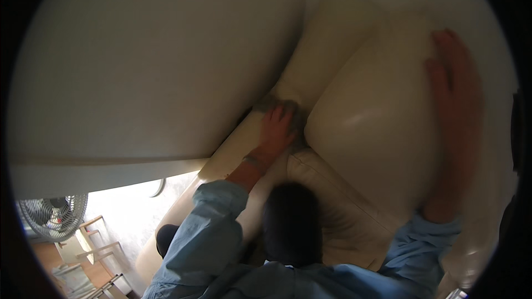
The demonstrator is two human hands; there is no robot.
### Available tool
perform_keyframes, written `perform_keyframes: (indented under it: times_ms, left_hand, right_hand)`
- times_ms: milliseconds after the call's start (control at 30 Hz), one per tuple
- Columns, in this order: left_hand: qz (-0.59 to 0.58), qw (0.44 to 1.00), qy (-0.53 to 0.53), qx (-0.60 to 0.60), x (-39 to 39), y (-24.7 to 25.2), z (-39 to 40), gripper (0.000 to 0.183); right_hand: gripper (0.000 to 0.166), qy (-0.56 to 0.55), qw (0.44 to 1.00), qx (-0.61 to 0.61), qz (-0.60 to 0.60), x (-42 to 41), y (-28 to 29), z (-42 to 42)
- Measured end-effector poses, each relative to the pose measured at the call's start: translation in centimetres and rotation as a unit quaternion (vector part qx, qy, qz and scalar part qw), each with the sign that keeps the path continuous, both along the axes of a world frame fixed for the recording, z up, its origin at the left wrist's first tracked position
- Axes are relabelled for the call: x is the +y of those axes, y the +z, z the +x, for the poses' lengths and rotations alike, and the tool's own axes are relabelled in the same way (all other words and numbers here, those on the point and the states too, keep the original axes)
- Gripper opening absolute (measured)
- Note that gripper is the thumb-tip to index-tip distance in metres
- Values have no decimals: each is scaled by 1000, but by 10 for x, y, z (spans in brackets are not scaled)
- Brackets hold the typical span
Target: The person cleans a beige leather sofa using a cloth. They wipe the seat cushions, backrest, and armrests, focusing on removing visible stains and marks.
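Observation:
My left hand (277,126) lies over a crumpled grey cloth (297,122) and presses it into the crease where several cream, leather-like padded parts meet. Its fingers cover part of the cloth, and a band circles the wrist. To the right, my right hand (457,79), blurred, rests against the side of a large smooth cream cushion (374,133) with its fingers somewhat apart and nothing seen in it. A stitched cream piece (328,174) with wrinkles runs down below the crease. Both arms wear rolled-up blue sleeves.
A large pale panel (145,70) fills the upper left. Dark rounded shapes, perhaps my knees, show at the bottom centre (293,224) and beside my left sleeve (166,238). At the lower left are a fan (54,216), a wooden frame (97,249) and a light cloth (72,280).

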State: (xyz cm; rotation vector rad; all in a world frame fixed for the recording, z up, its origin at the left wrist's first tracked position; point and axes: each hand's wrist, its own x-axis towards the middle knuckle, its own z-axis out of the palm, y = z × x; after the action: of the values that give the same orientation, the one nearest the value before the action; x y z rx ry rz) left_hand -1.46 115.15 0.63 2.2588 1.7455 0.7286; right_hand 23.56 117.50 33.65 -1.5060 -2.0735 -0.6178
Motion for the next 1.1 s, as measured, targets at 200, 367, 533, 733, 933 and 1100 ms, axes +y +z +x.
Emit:
perform_keyframes:
  times_ms: [200, 367, 533, 733, 933, 1100]
  left_hand:
    - [-122, 988, -73, 56, -174, 35, -76, 56]
    - [-67, 995, -52, 43, -136, 12, -63, 59]
    - [-25, 996, 88, -7, 29, -6, -2, 60]
    - [-58, 995, -65, 53, -23, -7, -13, 58]
    - [18, 998, -25, 59, -34, -6, -15, 51]
    - [77, 988, 129, -29, 59, -11, 6, 51]
  right_hand:
    - [36, -51, 995, -60, -57, -3, 1, 12]
    - [38, -61, 994, -22, -83, -6, 2, 4]
    - [38, -38, 997, -35, -58, 3, 4, 0]
    - [37, -38, 996, -38, -65, 1, 3, 4]
    - [37, -30, 997, -58, -52, -5, -2, 8]
    - [38, -37, 997, -51, -47, -1, 9, -3]
